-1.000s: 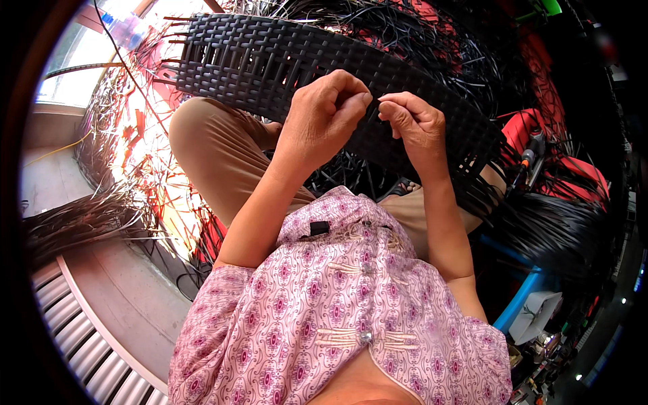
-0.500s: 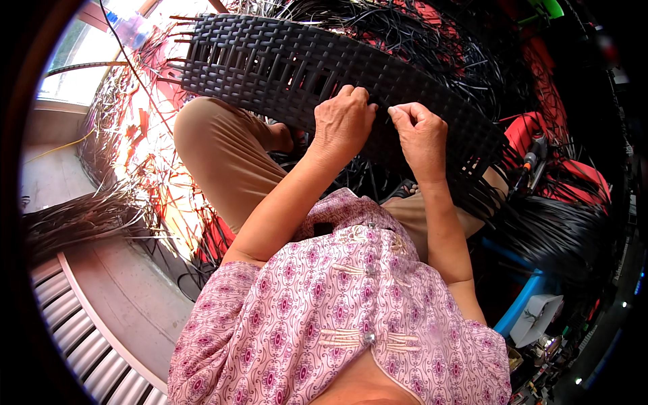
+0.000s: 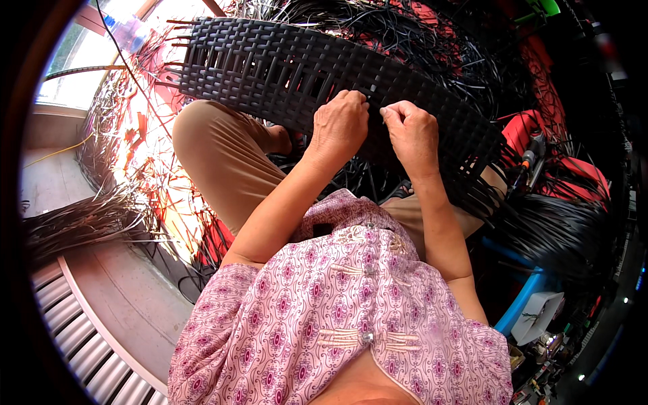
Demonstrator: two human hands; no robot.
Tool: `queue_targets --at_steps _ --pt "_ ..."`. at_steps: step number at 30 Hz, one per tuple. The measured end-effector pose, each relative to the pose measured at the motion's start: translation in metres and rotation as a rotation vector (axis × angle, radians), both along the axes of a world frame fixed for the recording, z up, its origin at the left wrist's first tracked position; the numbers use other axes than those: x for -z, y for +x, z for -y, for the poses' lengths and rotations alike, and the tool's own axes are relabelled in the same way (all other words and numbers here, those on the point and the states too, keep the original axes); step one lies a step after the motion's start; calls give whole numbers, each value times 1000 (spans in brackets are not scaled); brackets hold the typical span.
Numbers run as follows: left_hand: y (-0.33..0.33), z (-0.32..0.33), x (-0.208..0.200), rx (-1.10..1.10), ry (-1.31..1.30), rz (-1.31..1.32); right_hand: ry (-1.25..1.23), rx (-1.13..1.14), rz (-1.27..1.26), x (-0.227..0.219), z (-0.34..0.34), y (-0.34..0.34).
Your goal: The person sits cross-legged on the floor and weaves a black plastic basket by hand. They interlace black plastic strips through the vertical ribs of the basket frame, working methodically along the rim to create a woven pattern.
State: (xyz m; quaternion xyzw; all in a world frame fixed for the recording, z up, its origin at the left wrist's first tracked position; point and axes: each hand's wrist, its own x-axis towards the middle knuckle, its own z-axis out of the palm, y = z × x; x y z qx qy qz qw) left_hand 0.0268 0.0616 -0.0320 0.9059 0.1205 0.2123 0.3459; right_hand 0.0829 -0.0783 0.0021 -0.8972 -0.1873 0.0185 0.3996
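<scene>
A long panel woven from flat dark plastic strips [image 3: 243,57] lies across in front of my knees, with loose strip ends sticking out at its left end. My left hand [image 3: 341,125] is curled over the near edge of the panel around its middle, its fingertips turned under and partly hidden. A short gap to the right, my right hand [image 3: 413,135] is closed in a pinch, thumb against forefinger, over the same near edge. Whatever thin dark thing either hand grips does not stand out against the panel.
Tangled black strips [image 3: 459,61] lie beyond the panel, over red material. A bundle of dark strips [image 3: 553,229] spreads at the right, near a tool with an orange band [image 3: 530,159]. Another strip bundle [image 3: 81,219] lies left, above a slatted white surface [image 3: 81,331]. A blue-edged container [image 3: 520,304] stands lower right.
Both hands have shifted slightly to the left, the left one also a little nearer to me. They remain closed, and the panel stays in nearly the same place.
</scene>
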Motion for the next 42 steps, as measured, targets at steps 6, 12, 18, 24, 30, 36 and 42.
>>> queue_targets --at_steps 6,12,18,24,30,36,42 --pt "0 -3 1 19 -24 11 57 -63 111 5 1 -1" --pt "0 -2 2 14 -47 0 46 -161 228 6 -2 3" --pt "3 -10 -4 61 -52 -41 -40 -205 227 7 -8 16" --pt "1 -17 -3 42 -299 -51 -153 -167 285 10 -14 11" --pt "-3 -22 -13 47 -655 -95 -88 -171 318 13 -17 3" --pt "-13 -46 -15 -21 -715 -55 148 -124 391 14 -12 -19" --pt "-30 -65 -49 -14 -696 30 243 -144 338 0 -11 -9"
